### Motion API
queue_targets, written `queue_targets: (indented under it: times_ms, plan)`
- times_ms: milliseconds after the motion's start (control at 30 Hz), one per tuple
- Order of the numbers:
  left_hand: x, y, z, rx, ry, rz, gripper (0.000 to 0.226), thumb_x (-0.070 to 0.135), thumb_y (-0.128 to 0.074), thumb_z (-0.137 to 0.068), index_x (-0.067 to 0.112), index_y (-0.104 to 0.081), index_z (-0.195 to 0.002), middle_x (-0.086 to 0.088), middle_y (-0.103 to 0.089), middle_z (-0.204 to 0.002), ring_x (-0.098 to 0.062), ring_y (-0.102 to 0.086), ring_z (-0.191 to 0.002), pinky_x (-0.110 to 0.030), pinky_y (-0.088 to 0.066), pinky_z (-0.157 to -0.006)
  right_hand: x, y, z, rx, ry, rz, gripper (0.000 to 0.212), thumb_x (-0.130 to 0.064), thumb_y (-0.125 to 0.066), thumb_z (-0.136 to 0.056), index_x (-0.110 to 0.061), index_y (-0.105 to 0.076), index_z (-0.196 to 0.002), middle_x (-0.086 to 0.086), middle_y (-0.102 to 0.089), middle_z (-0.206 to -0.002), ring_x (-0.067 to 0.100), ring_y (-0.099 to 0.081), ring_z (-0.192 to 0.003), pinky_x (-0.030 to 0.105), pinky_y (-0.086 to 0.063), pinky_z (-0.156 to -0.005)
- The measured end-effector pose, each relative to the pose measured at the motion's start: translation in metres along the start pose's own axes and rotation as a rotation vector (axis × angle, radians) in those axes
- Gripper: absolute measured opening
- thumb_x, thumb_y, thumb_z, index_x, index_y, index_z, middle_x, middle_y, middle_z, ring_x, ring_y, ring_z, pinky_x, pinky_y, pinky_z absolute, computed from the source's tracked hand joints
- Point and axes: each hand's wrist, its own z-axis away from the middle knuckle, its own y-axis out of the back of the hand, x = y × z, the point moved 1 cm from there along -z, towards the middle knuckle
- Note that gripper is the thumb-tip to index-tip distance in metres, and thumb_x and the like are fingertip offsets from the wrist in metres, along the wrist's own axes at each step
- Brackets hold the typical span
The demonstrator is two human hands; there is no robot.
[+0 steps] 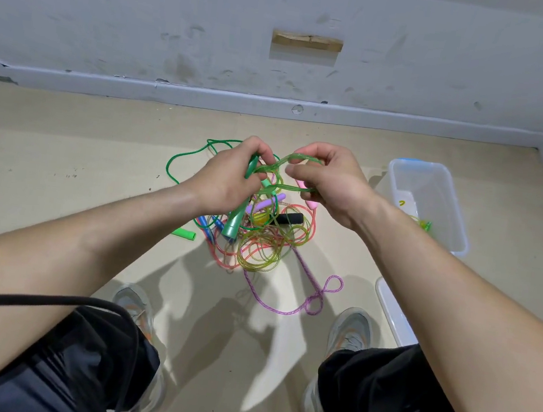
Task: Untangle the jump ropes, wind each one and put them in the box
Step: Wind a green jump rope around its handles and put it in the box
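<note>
Knees [388,384] frame the floor [95,184]. Left grip [229,180] curls round the green rope's [274,172] handle [251,165]; right grip [330,185] pinches its loops. One rope seems to lie in the box [400,173] at right. The tangle [259,242] is left to sort.

I can read no words, numbers or brands; a yellow squiggle [401,203] in the box [405,163], two o'clock, is illegible.

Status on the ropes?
Left hand grips green handle, right hand pinches green rope loop. Pile below tangled. Box at right, nothing blocking.
</note>
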Motion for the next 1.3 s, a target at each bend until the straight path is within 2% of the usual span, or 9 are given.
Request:
queue_targets:
  times_ms: [267, 433, 500, 633, 767, 933, 1067, 1200, 1300]
  plan:
    - [-0.004, 0.008, -0.003, -0.013, -0.005, -0.099, 0.024, 0.013, -0.058, -0.092, 0.028, -0.055, -0.11, -0.006, -0.069, -0.097, -0.024, -0.062, -0.093, -0.04, -0.048, -0.082, 0.01, 0.016, -0.012, 0.269, 0.068, 0.541, 0.007, -0.019, -0.068, -0.089, -0.018, -0.07, -0.082, -0.011, -0.055, -0.071, 0.008, -0.052, -0.067, 0.014, -0.036, -0.055]
    - [-0.006, 0.009, -0.005, 0.025, 0.007, -0.089, 0.022, 0.013, -0.058, -0.093, 0.027, -0.056, -0.111, -0.005, -0.066, -0.089, -0.025, -0.06, -0.085, -0.038, -0.045, -0.073, 0.001, 0.012, -0.005, -0.06, -0.268, -0.122, 0.029, -0.015, -0.057, -0.097, -0.018, -0.063, -0.069, 0.002, -0.075, -0.109, 0.021, -0.069, -0.091, 0.033, -0.053, -0.08]
    - [-0.008, 0.011, -0.006, 0.052, 0.011, -0.11, 0.021, 0.015, -0.058, -0.094, 0.026, -0.057, -0.112, 0.0, -0.059, -0.079, -0.02, -0.054, -0.075, -0.034, -0.034, -0.063, -0.002, 0.011, -0.002, -0.158, -0.312, -0.227, 0.031, -0.017, -0.053, -0.099, -0.019, -0.056, -0.068, 0.004, -0.077, -0.098, 0.022, -0.071, -0.101, 0.031, -0.054, -0.085]
    - [-0.015, 0.017, -0.01, 0.081, 0.065, -0.124, 0.025, 0.011, -0.055, -0.093, 0.022, -0.057, -0.115, -0.002, -0.061, -0.085, -0.024, -0.055, -0.083, -0.035, -0.037, -0.069, -0.008, 0.013, -0.002, -0.095, -0.287, -0.334, 0.031, -0.02, -0.058, -0.098, -0.019, -0.045, -0.07, -0.004, -0.041, -0.05, 0.027, -0.071, -0.074, 0.034, -0.058, -0.073]
    - [-0.025, 0.027, -0.015, 0.134, 0.097, -0.163, 0.026, 0.011, -0.054, -0.093, 0.021, -0.056, -0.117, 0.0, -0.054, -0.083, -0.025, -0.05, -0.086, -0.03, -0.03, -0.07, -0.005, 0.026, -0.006, 0.047, -0.108, 0.146, 0.033, -0.011, -0.075, -0.086, -0.02, -0.048, -0.069, -0.002, -0.041, -0.058, 0.015, -0.05, -0.048, 0.025, -0.047, -0.056]
    - [-0.028, 0.033, -0.018, 0.168, 0.122, -0.174, 0.027, 0.009, -0.055, -0.092, 0.02, -0.058, -0.117, 0.002, -0.052, -0.08, -0.025, -0.049, -0.087, -0.03, -0.03, -0.071, 0.001, 0.039, -0.011, 0.369, 0.117, 0.573, 0.016, -0.006, -0.067, -0.08, -0.022, -0.065, -0.086, -0.012, -0.051, -0.068, 0.01, -0.047, -0.06, 0.024, -0.037, -0.058]
    - [-0.025, 0.034, -0.018, 0.178, 0.13, -0.176, 0.027, 0.01, -0.056, -0.093, 0.021, -0.058, -0.117, 0.001, -0.053, -0.081, -0.024, -0.048, -0.087, -0.029, -0.03, -0.071, 0.0, 0.043, -0.009, 0.436, 0.029, 0.348, 0.011, -0.02, -0.069, -0.085, -0.023, -0.066, -0.075, -0.007, -0.062, -0.07, 0.01, -0.052, -0.063, 0.025, -0.039, -0.061]
    - [-0.025, 0.034, -0.017, 0.173, 0.182, -0.126, 0.026, 0.011, -0.058, -0.092, 0.022, -0.059, -0.115, 0.003, -0.052, -0.08, -0.028, -0.055, -0.087, -0.032, -0.037, -0.07, -0.008, 0.043, -0.005, 0.236, -0.143, -0.12, 0.006, -0.016, -0.061, -0.095, -0.015, -0.062, -0.09, -0.003, -0.055, -0.065, 0.011, -0.062, -0.06, 0.028, -0.052, -0.066]
    - [-0.022, 0.033, -0.016, 0.153, 0.222, 0.077, 0.024, 0.008, -0.06, -0.09, 0.025, -0.063, -0.107, 0.003, -0.057, -0.084, -0.026, -0.062, -0.082, -0.031, -0.047, -0.066, -0.004, 0.045, -0.005, 0.255, -0.23, 0.087, 0.003, -0.014, -0.057, -0.093, -0.013, -0.058, -0.096, 0.002, -0.046, -0.077, 0.017, -0.057, -0.062, 0.027, -0.049, -0.058]
